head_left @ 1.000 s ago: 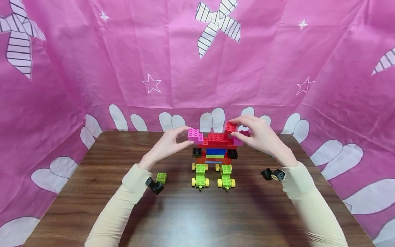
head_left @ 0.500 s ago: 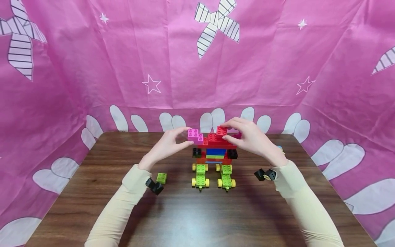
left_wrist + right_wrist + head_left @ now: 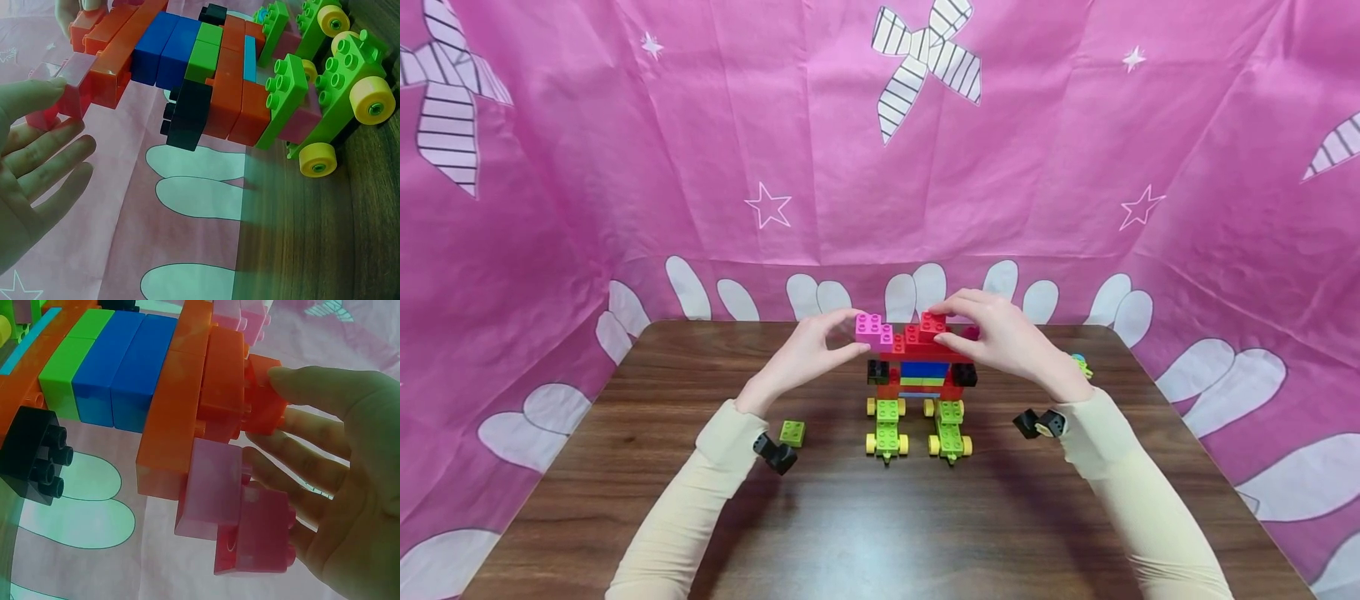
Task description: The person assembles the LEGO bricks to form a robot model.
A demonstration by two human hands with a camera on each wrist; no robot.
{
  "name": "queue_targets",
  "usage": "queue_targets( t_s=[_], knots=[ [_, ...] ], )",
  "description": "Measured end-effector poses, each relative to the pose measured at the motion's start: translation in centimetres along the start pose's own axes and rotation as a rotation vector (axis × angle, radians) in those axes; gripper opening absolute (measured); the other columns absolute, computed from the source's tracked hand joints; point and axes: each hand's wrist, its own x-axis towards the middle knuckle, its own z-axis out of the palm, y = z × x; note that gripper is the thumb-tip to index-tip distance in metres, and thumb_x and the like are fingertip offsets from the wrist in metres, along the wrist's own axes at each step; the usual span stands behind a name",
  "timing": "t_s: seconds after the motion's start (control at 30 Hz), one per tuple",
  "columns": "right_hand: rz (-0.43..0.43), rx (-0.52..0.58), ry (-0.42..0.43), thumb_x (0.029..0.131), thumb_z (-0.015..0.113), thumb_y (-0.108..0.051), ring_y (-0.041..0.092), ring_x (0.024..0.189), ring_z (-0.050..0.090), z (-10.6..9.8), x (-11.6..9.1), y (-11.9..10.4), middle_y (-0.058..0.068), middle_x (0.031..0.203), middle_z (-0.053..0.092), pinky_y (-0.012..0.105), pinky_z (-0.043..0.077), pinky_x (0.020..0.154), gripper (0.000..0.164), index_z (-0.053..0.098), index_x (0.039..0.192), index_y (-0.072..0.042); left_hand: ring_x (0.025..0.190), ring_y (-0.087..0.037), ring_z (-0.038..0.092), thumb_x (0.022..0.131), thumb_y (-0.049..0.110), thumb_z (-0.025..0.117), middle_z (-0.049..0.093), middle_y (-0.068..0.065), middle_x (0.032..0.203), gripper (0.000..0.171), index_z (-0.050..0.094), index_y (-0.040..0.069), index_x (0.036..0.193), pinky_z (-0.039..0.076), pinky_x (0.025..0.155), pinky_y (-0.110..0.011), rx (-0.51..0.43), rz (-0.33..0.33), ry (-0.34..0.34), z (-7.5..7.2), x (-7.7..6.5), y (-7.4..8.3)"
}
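A building-block figure (image 3: 924, 371) of red, blue and green bricks stands upright on two green wheeled bases (image 3: 887, 435), with black bricks (image 3: 964, 375) at its sides. My left hand (image 3: 801, 350) pinches the pink brick (image 3: 868, 327) at the figure's upper left between thumb and fingers. Atop the figure, my right hand (image 3: 1000, 333) holds a small red brick (image 3: 262, 394) against the larger red brick (image 3: 222, 381). Whether its studs are fully pressed in, I cannot tell. In the right wrist view, stacked pink bricks (image 3: 262, 531) stick out below the right fingers, which partly hide them in the head view.
A loose green brick (image 3: 792, 433) lies on the brown wooden table (image 3: 865, 533) beside the left wrist. Behind the right forearm sits a small blue and green object (image 3: 1081, 364). Pink patterned cloth (image 3: 850, 167) hangs around the back and sides.
My right hand has moved left and slightly down, bringing the small red brick from the right end onto the top red brick. The left hand stays on the pink brick.
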Motion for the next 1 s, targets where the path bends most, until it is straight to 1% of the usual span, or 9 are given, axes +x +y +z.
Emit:
queue_targets(
  t_s=[0.23,0.47,0.67,0.8,0.9,1.0],
  knots=[
    [-0.006,-0.005,-0.034,0.083,0.07,-0.032,0.015,0.098,0.063,-0.13,0.26,-0.09,-0.003,0.105,0.068,0.034,0.051,0.08,0.034,0.065,0.115,-0.018,0.092,-0.007,0.063,0.085,0.031,0.068,0.068,0.005,0.101,0.037,0.059,0.02,0.118,0.052,0.089,-0.033,-0.001,0.003,0.003,-0.06,-0.03,0.02],
    [-0.03,0.005,-0.078,0.084,0.069,-0.027,0.015,0.1,0.063,-0.35,0.47,-0.01,-0.001,0.108,0.068,0.035,0.052,0.085,0.035,0.064,0.117,-0.017,0.092,-0.009,0.064,0.085,0.031,0.069,0.069,0.005,0.1,0.038,0.059,0.019,0.119,0.052,0.089,-0.035,0.003,0.024,0.016,-0.02,-0.06,-0.15],
    [-0.036,0.027,-0.081,0.084,0.07,-0.028,0.016,0.099,0.065,-0.32,0.5,0.04,-0.001,0.108,0.068,0.035,0.053,0.085,0.035,0.065,0.117,-0.016,0.092,-0.011,0.064,0.085,0.031,0.069,0.069,0.005,0.1,0.038,0.059,0.018,0.119,0.052,0.088,-0.034,-0.002,0.019,0.013,-0.01,-0.09,-0.24],
    [-0.032,0.03,-0.065,0.085,0.068,-0.029,0.013,0.091,0.064,-0.3,0.54,-0.01,-0.003,0.102,0.068,0.032,0.053,0.079,0.033,0.066,0.115,-0.016,0.092,-0.009,0.064,0.084,0.031,0.069,0.068,0.005,0.101,0.038,0.058,0.02,0.119,0.052,0.087,-0.033,0.001,0.011,0.018,0.0,-0.14,-0.17],
    [-0.029,0.03,-0.053,0.087,0.066,-0.027,0.01,0.084,0.062,-0.23,0.57,0.03,-0.003,0.099,0.067,0.032,0.052,0.072,0.03,0.067,0.115,-0.016,0.093,-0.008,0.063,0.084,0.032,0.069,0.068,0.005,0.102,0.04,0.058,0.02,0.121,0.052,0.088,-0.033,0.002,0.006,0.017,0.0,-0.14,-0.1],
    [-0.025,0.036,-0.044,0.086,0.067,-0.026,0.011,0.083,0.062,-0.12,0.57,-0.01,-0.003,0.098,0.067,0.031,0.052,0.071,0.03,0.067,0.114,-0.015,0.094,-0.009,0.063,0.085,0.032,0.068,0.068,0.004,0.104,0.041,0.057,0.019,0.122,0.052,0.089,-0.033,-0.001,-0.003,0.014,0.0,-0.11,-0.08]
  ],
)
